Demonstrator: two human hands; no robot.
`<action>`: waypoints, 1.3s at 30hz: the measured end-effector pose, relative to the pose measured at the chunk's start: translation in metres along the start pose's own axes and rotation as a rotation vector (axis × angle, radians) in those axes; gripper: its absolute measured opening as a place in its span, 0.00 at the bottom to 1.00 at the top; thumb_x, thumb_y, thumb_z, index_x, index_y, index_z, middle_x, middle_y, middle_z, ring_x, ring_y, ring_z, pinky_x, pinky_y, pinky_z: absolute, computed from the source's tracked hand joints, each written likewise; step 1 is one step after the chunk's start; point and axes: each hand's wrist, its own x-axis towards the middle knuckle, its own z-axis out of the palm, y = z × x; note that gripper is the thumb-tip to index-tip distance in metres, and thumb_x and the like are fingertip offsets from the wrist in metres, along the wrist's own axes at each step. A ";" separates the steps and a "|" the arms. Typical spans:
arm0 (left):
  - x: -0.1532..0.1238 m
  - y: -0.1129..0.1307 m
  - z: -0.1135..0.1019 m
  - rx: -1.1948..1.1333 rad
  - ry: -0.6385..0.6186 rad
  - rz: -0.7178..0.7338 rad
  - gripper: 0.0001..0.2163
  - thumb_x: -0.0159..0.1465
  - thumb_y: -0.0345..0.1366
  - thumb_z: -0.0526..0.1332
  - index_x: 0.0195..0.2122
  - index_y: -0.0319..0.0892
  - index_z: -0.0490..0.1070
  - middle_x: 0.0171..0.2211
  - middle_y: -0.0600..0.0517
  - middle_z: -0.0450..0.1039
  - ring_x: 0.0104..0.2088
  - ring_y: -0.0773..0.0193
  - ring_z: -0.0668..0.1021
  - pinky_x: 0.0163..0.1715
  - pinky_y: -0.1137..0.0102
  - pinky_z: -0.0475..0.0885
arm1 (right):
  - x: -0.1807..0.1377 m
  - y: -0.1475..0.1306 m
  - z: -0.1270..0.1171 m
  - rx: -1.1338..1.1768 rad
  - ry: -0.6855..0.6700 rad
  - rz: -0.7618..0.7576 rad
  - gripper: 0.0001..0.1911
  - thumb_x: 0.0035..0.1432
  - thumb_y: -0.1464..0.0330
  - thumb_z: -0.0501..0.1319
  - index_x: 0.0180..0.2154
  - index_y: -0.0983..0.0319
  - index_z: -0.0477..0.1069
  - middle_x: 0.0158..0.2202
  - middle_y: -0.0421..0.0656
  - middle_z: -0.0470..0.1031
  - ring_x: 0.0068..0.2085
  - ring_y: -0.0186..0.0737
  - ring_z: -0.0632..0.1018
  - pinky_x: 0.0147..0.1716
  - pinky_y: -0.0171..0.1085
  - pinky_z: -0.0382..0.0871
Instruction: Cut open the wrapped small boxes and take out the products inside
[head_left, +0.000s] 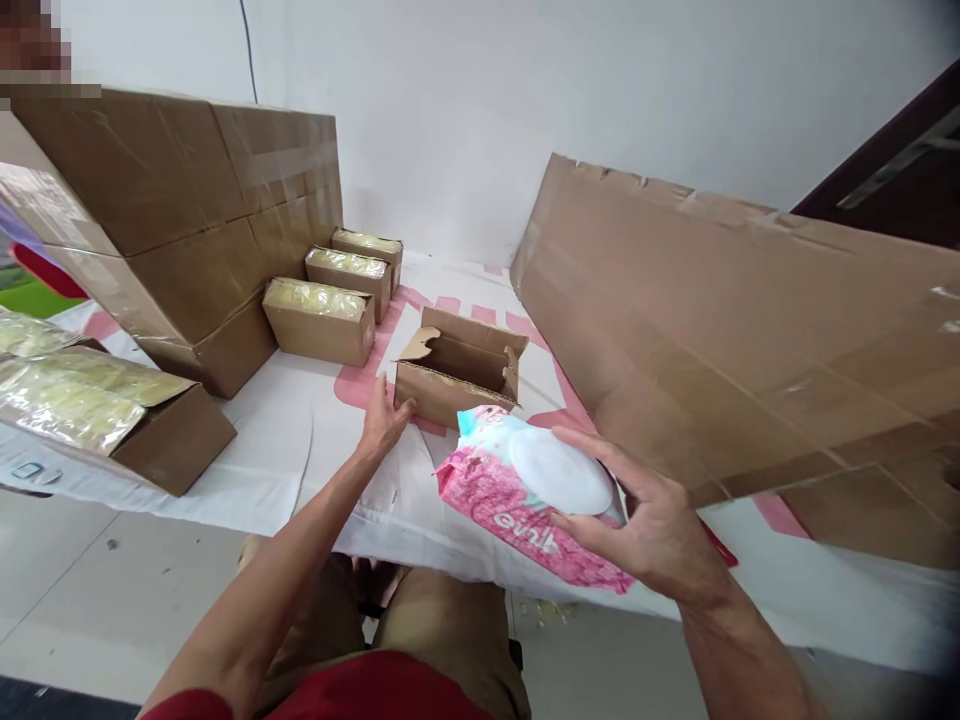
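Note:
My right hand (651, 520) grips a pink pack of wet wipes (517, 495) with a white oval lid, held just in front of a small open cardboard box (457, 372). My left hand (382, 418) rests against the box's near left corner, fingers curled on its edge. The box stands empty on a white and pink sheet (315, 440) spread over the floor.
Three small filled boxes (321, 318) line up behind the open one. A stack of large taped cartons (187, 220) rises at the left. Flattened cardboard (735, 340) leans at the right. Another filled box (105, 410) lies at the near left.

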 end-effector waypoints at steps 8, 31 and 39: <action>-0.116 0.042 -0.076 -0.346 -0.445 -0.116 0.53 0.49 0.54 0.79 0.73 0.54 0.57 0.76 0.39 0.52 0.71 0.36 0.65 0.62 0.50 0.72 | 0.030 -0.012 0.037 0.109 -0.168 -0.178 0.32 0.51 0.70 0.70 0.59 0.60 0.74 0.54 0.48 0.82 0.51 0.48 0.83 0.51 0.45 0.79; -0.076 0.113 -0.112 -0.671 0.140 -0.007 0.32 0.47 0.46 0.81 0.51 0.44 0.72 0.43 0.49 0.81 0.39 0.59 0.83 0.44 0.63 0.80 | 0.061 -0.057 0.132 0.491 0.198 -0.065 0.36 0.61 0.61 0.72 0.67 0.53 0.64 0.65 0.47 0.73 0.64 0.52 0.75 0.66 0.53 0.71; -0.044 0.185 -0.140 -0.468 0.078 0.413 0.30 0.52 0.45 0.80 0.53 0.44 0.75 0.52 0.47 0.79 0.59 0.46 0.78 0.63 0.48 0.72 | 0.114 -0.096 0.108 0.579 0.347 -0.184 0.37 0.63 0.54 0.69 0.68 0.56 0.61 0.62 0.49 0.74 0.62 0.51 0.76 0.63 0.50 0.73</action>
